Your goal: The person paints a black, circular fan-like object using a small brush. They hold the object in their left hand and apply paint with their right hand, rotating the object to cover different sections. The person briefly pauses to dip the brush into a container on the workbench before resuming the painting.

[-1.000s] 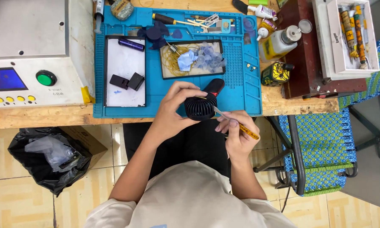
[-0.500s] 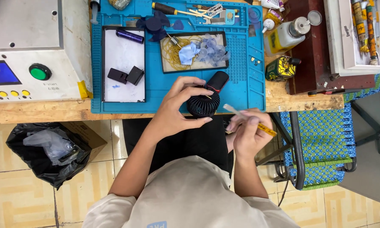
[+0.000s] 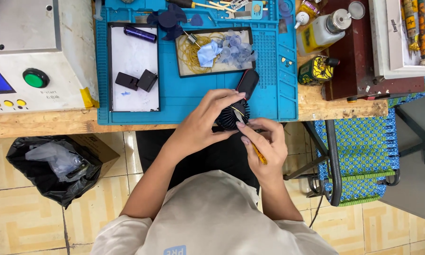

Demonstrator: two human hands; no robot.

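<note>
Wooden bench carries a blue mat; at its near edge, left hand fingers clasp a black ribbed fan, right hand pinching a yellow-handled tool against it.

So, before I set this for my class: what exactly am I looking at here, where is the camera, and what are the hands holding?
The one picture comes from a camera worn on a person's head, looking straight down. There is no machine arm, only two bare hands. The left hand grips a small black handheld fan by its round ribbed head. The right hand holds a thin yellow-handled tool with its tip at the fan. Above lies a blue work mat on a wooden bench, with a tray of yellow wire, small black blocks and a bottle. A black rubbish bag sits on the floor.
</note>
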